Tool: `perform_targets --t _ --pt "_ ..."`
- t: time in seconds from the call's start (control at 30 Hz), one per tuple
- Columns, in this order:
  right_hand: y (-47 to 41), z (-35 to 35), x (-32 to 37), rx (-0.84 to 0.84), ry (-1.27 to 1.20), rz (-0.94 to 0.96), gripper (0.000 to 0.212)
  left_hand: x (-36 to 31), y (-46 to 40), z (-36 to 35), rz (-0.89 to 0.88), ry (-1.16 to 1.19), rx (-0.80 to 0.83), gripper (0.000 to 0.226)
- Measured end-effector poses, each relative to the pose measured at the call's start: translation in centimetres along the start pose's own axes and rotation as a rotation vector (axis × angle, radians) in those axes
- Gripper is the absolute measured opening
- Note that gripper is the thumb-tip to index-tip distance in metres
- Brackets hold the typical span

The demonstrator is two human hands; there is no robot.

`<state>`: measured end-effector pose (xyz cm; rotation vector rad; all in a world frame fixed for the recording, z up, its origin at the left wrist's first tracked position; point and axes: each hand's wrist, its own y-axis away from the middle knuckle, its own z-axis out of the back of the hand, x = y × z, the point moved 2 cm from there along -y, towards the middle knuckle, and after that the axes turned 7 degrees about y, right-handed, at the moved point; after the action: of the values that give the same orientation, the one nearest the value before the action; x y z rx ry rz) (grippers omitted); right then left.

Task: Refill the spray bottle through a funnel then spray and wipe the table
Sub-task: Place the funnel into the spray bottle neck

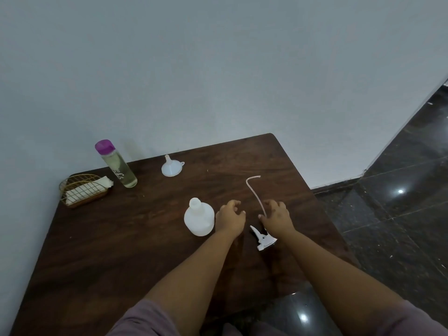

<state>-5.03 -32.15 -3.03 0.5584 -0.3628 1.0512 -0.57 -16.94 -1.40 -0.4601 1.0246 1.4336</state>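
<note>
A white spray bottle [199,218] stands uncapped on the dark wooden table [121,238]. Its white trigger head [263,240] lies on the table to the right, with its long dip tube [255,192] stretching away from me. My left hand [230,217] hovers just right of the bottle, fingers loosely curled and holding nothing. My right hand [276,215] rests over the trigger head and the near end of the tube, fingers spread; no grip shows. A small white funnel [171,167] sits upside down further back. A clear refill bottle [116,163] with a purple cap holds pale liquid at back left.
A gold wire basket [82,191] with white cloths sits at the table's back-left corner against the grey wall. The table's right edge drops to a dark glossy tiled floor [400,214].
</note>
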Motion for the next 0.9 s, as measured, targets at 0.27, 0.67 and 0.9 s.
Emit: perform_targets --t 0.27,0.67,0.9 --pt "-0.1 0.8 6.1 -0.027 -0.075 0.164 0.046 -2.3 1.4 3.5 -0.215 0.089 -0.058 0.031" --pt "0.9 -1.2 13.7 -0.011 -0.04 0.313 0.039 0.0 4.1 12.8 -0.299 0.15 -0.451 0.018" --pt "-0.2 -2.2 16.8 0.018 -0.072 0.316 0.037 4.2 3.5 16.6 -0.125 0.151 -0.504 0.022"
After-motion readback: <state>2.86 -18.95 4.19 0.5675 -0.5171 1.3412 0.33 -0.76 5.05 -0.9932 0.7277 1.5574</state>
